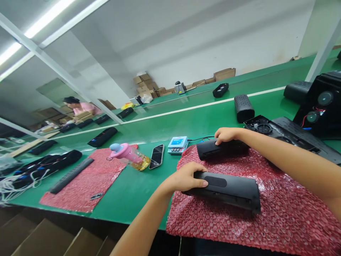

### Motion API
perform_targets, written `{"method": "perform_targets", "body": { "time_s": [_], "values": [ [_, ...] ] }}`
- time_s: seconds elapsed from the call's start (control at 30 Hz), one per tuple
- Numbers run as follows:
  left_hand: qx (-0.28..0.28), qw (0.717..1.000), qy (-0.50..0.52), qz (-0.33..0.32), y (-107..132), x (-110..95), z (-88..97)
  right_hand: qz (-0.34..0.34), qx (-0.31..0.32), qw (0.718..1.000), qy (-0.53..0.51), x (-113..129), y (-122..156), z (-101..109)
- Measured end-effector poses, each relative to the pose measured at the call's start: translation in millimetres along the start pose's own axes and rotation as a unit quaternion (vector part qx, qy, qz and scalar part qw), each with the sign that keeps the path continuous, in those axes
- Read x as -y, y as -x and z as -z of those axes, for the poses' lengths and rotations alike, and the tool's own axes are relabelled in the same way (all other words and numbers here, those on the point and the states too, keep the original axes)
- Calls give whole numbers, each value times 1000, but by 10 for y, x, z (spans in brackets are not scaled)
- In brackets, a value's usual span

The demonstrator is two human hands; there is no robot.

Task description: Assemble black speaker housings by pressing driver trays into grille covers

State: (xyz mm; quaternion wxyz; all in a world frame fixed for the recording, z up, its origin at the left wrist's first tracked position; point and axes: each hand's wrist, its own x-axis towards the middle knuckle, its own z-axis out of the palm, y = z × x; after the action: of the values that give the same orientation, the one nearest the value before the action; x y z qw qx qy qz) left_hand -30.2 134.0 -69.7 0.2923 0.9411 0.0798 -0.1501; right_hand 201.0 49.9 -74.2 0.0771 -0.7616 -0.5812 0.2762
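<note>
My left hand (190, 177) is closed around the left end of a black speaker housing (237, 190), thumb on top beside a darker oval patch. This housing lies tilted on red bubble wrap (202, 220). Farther back, my right hand (226, 135) grips the top of a second black speaker housing (209, 150), also on the bubble wrap. Its right part is partly hidden by my forearm. A small blue tester box (178, 145) with a lit screen stands just beyond, a cable running from it towards the second housing.
A phone (157, 156) and a pink-lidded bottle (130, 156) lie left of the bubble wrap. Speaker parts (287, 133) crowd the right side, with a perforated black housing (243, 108) behind. A person (82, 106) sits far left. Black covers (102, 137) lie along the green bench.
</note>
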Motion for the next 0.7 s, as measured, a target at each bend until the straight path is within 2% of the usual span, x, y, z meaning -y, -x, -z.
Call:
{"method": "perform_targets", "body": {
  "time_s": [0.2, 0.47, 0.7],
  "values": [
    [10, 998, 65, 15, -71, 50, -21, -25, 15, 999, -22, -26, -77, 30],
    [-49, 989, 123, 66, -89, -23, -78, -78, 26, 994, 74, 190, -94, 104],
    [7, 979, 180, 97, -149, -14, -23, -41, 29, 988, 143, 150, -283, 142]
  ]
}}
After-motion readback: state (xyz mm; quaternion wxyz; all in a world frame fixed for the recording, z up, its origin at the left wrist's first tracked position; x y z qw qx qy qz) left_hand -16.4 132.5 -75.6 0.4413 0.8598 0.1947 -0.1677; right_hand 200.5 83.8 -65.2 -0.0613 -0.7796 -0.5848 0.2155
